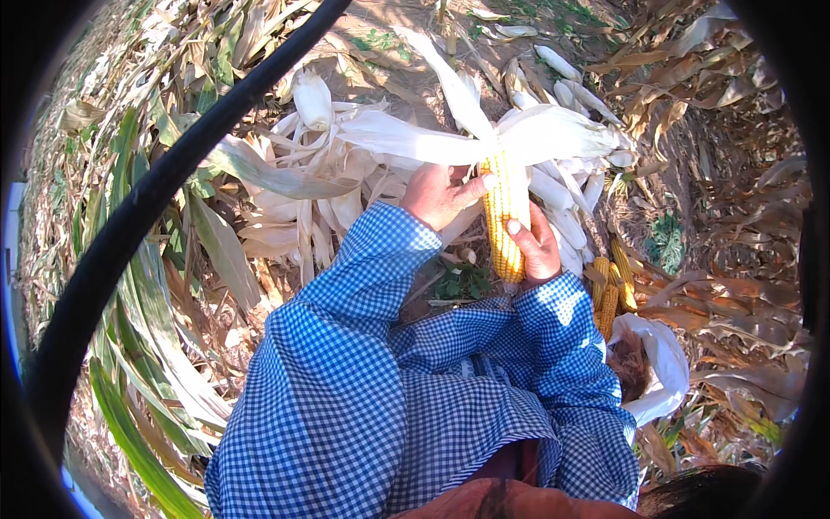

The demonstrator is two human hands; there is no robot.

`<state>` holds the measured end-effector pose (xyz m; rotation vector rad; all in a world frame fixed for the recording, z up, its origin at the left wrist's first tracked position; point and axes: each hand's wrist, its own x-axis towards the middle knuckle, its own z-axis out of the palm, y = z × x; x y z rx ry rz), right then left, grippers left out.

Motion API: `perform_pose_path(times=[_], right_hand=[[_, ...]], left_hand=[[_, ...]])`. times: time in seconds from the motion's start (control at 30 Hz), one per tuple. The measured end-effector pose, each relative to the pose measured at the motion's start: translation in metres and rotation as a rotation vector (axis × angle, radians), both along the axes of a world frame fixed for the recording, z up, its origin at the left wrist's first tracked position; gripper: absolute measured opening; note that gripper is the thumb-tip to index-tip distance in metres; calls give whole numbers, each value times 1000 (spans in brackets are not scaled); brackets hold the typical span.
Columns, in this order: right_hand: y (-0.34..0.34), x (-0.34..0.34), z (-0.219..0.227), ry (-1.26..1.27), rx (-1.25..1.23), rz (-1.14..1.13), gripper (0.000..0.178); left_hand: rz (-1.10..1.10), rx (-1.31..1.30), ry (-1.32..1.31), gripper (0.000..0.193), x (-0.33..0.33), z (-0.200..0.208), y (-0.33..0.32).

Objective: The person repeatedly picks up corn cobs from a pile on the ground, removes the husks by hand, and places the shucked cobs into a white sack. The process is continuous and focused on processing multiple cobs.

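Far to the left, green and dried maize leaves (164,320) lie flattened over the ground, with a dark curved band (156,190) of the worn rig crossing in front of them. Next comes a heap of pale stripped husks (303,186) on bare brown soil (389,52). The left hand (439,195) comes up out of a blue checked sleeve (363,268), palm turned toward the cob, fingers closed on the upper part of the corn cob (506,216) where the husk begins. The cob stands nearly upright in the middle of the view, long axis running top to bottom, yellow kernels bared, its white husk leaves (519,134) peeled back and spreading left and right from the upper end. The right hand (536,251) wraps the lower end, thumb pressed up along the kernels, clamped firmly. Which end is the tip I cannot tell, as the hands cover both. Further right, several husked yellow cobs (612,290) lie on the ground beside a white cloth (666,363), amid brown dry stalks (735,294).
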<state>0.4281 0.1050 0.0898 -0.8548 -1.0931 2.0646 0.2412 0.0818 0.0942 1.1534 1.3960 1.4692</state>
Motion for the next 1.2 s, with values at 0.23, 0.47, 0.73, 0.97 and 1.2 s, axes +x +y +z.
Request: perform_pose_path(times=[0.23,0.47,0.73,0.97,1.2], right_hand=[[-12,-8,4,-170,274,199,58],[-15,-2,20,-429,345,287,73],[-10,-1,16,-683,688,301,76],[-20,-9,6,-720,374,474,77],[-40,-30,-13,-499,65,301,67]], left_hand=[[136,-106,-645,50,3,6,2],[-32,-122,-897,52,-8,-4,8],[207,-283,-1064,31,-25,8,14],[332,-272,-1198,32,-27,9,23],[281,-274,-629,32,-53,-57,28]])
